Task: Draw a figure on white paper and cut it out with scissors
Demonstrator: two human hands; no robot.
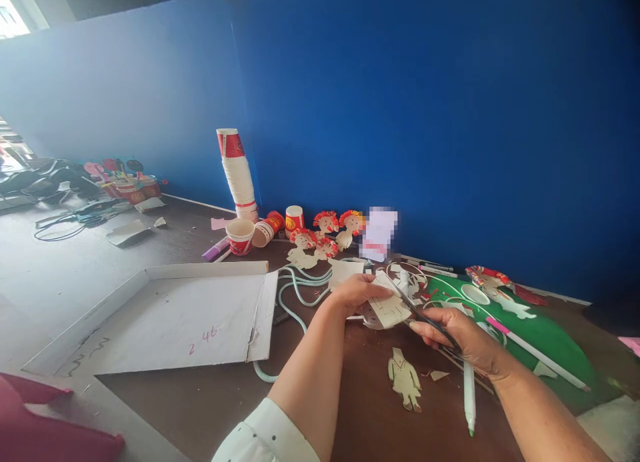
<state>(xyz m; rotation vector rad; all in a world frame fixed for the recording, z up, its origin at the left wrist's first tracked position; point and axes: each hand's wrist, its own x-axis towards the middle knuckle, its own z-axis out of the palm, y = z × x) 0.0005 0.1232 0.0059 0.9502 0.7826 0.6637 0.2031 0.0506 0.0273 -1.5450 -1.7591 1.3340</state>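
My left hand (pixel 361 293) pinches a piece of cream paper (pixel 387 309) with drawn lines on it. Black-handled scissors (pixel 417 310) are in my right hand (pixel 457 335), their blades lying along the upper right edge of that paper. On the brown table below lies a cut-out paper figure (pixel 405 380) shaped like a small body, with a small paper scrap (pixel 439 375) beside it. A white marker with a green tip (pixel 469 399) rests under my right wrist. Another sheet of cream paper (pixel 345 270) lies just behind my left hand.
A white cardboard tray (pixel 175 315) lies at left. Behind it rises a tall stack of paper cups (pixel 239 182), with loose red cups (pixel 241 235) nearby. Paper dolls (pixel 303 239) with red fringes lie along the blue partition (pixel 400 115). A green sheet (pixel 550 349) carries a pink-ended marker (pixel 535 352).
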